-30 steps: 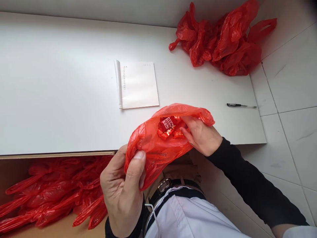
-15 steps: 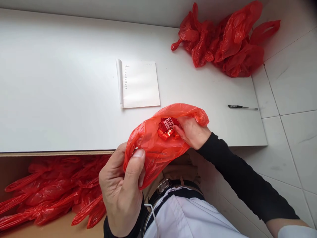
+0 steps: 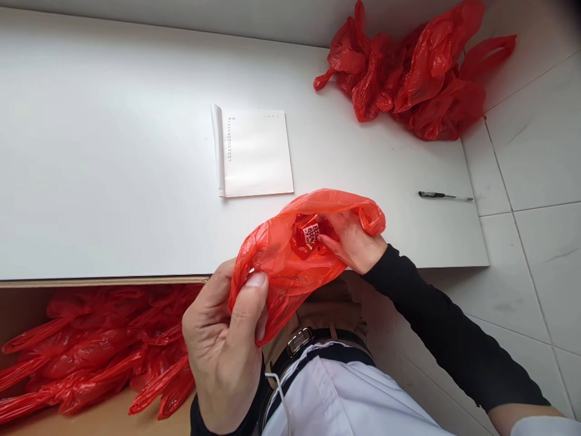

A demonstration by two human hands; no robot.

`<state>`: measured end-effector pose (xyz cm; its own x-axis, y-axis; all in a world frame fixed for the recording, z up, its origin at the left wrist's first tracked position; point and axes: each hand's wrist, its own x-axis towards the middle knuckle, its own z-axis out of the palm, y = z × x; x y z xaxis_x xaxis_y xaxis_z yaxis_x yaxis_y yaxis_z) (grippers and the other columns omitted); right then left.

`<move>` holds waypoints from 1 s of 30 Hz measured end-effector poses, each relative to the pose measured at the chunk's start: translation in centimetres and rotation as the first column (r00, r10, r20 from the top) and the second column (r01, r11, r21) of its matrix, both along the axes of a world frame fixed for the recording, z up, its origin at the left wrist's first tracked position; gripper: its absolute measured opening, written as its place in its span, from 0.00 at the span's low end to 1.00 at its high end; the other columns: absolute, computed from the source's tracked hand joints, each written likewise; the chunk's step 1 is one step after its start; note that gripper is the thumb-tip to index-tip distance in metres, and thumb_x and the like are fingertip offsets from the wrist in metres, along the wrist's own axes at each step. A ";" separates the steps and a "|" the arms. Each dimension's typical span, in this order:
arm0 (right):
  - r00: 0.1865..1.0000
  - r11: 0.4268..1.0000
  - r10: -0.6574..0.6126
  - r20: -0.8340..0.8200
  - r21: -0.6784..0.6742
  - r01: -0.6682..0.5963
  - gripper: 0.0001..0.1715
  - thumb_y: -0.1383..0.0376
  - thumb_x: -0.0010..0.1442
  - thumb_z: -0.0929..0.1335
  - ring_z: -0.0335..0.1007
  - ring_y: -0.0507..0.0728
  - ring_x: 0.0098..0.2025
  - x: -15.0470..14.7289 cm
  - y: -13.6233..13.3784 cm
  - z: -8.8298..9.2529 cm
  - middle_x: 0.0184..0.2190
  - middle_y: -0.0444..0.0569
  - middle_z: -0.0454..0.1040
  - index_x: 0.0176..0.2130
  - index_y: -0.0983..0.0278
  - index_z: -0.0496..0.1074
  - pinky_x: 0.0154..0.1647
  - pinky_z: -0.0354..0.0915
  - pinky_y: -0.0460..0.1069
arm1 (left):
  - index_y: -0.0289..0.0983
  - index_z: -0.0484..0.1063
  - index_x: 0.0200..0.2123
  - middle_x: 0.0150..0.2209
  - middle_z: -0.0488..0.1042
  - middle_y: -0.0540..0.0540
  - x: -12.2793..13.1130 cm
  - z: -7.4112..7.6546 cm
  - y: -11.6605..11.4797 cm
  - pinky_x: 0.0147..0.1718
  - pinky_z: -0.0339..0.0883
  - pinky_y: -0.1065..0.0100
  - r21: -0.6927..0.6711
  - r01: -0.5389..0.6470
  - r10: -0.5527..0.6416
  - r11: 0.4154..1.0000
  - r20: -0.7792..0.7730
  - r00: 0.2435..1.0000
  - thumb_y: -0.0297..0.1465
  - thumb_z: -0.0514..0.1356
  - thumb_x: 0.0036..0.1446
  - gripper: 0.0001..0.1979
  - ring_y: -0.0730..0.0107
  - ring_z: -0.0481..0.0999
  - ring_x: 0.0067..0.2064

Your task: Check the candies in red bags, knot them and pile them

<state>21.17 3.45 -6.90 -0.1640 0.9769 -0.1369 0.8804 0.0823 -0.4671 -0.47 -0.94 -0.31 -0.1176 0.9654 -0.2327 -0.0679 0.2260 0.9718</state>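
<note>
My left hand (image 3: 222,345) pinches the near edge of an open red plastic bag (image 3: 281,272), thumb on top, holding it up over my lap. My right hand (image 3: 351,242) reaches into the bag's mouth, its fingers closed around several small red wrapped candies (image 3: 308,236); one shows a white label. The bag's far rim drapes over the back of my right hand. The bag hangs just in front of the white table's near edge.
A white table (image 3: 113,169) carries an open notepad (image 3: 256,154), a black pen (image 3: 442,195) near its right edge, and a heap of red plastic bags (image 3: 408,72) at the back right. A cardboard box (image 3: 91,418) below left holds several red bags (image 3: 91,351). White tiled floor lies right.
My right hand has pushed the candies a little deeper into the bag, so less of them shows. My left hand keeps its pinch on the bag's edge.
</note>
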 end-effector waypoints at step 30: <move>0.992 0.947 0.001 -0.125 0.320 0.039 0.16 0.70 0.65 0.67 0.73 0.57 0.41 -0.8 -3.7 5.4 0.44 0.50 0.74 0.52 0.59 0.68 0.43 0.71 0.54 | 0.45 0.78 0.42 0.24 0.69 0.55 0.2 3.0 -0.9 0.27 0.70 0.72 0.042 -0.046 0.055 0.998 -0.235 0.970 0.33 0.68 0.54 0.10 0.74 0.71 0.25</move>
